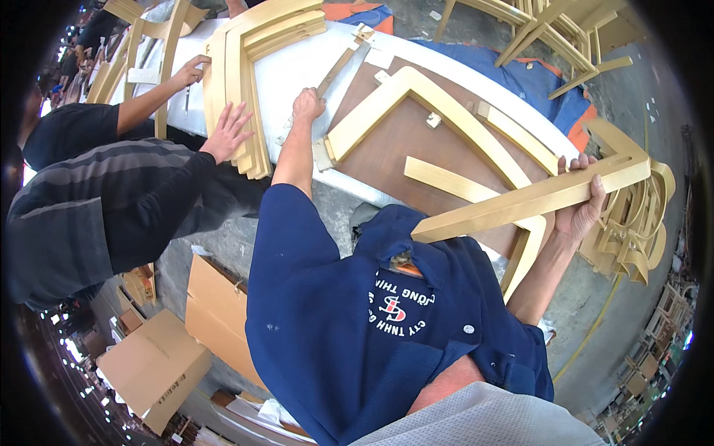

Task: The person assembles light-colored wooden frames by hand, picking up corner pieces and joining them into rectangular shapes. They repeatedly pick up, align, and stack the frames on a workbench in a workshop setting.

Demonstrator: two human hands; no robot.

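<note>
Right hand grips an angled wooden piece above the work surface

The angled wooden piece [513, 206] slants across the right side of the surface [286, 74], its bend out to the right and one end near the person's chest. The right hand [574, 217] holds it close to the bend: fingers [582, 160] curl over the far edge, the thumb is on the nearer side, and the palm is partly hidden beneath the wood. Whether its chest-side end touches the navy shirt [320, 320] cannot be told.

The piece covers part of a larger angled frame [405, 80] and one end of a straight bar [442, 177], both on a brown board [368, 169].

The left hand [306, 105] is well apart from the held piece. Its fingers are bent inward at the lower end of a narrow strip [335, 72]; the fingertips are hidden, so whether they pinch it cannot be told.

At left, a co-worker's spread hand [227, 134] is at a stack of angled pieces [236, 70], whose top is cut off by the picture edge. Things near the dark rim are bent and too small to make out.
</note>
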